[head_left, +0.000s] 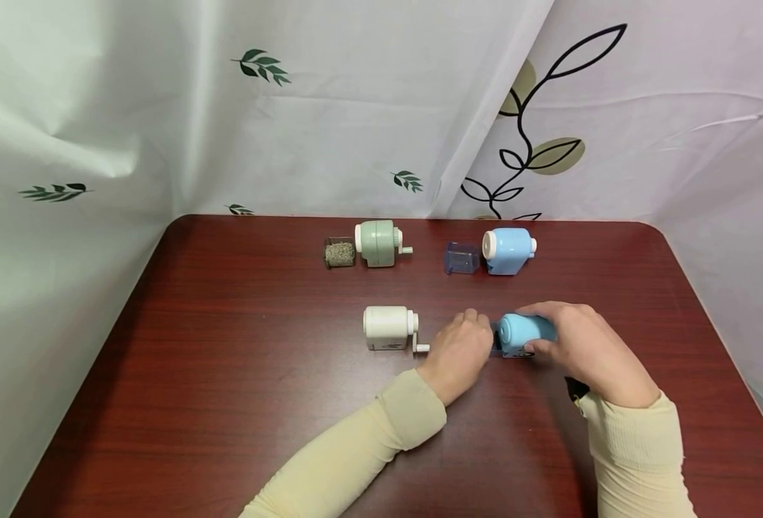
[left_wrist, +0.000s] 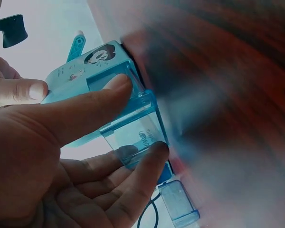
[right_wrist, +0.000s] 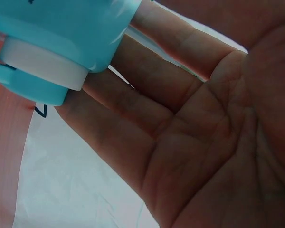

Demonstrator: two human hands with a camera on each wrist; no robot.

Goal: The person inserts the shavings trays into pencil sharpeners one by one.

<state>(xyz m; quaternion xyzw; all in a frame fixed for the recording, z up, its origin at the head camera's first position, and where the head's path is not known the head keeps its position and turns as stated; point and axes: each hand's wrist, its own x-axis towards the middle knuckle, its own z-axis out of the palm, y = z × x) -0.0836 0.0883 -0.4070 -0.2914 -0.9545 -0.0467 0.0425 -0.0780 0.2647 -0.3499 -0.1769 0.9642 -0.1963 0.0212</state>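
Observation:
On the right of the table a light-blue crank pencil sharpener (head_left: pixel 522 329) stands upright, with my right hand (head_left: pixel 588 349) gripping its body between thumb and fingers. The right wrist view shows fingers along the sharpener's side, near its white collar (right_wrist: pixel 45 61) and crank. My left hand (head_left: pixel 460 352) is at the sharpener's other end. It pinches a clear blue shavings drawer (left_wrist: pixel 137 135) between thumb and fingers. The drawer sticks out of the sharpener's opening; whether it is fully separate cannot be told. In the head view my left hand hides most of it.
A white sharpener (head_left: pixel 387 328) stands just left of my left hand, its crank close to it. Behind are a green sharpener (head_left: pixel 378 243) beside a drawer of shavings (head_left: pixel 339 253), and another blue sharpener (head_left: pixel 509 250) beside a clear dark-blue drawer (head_left: pixel 462 257). A patterned curtain (head_left: pixel 329 144) borders the table.

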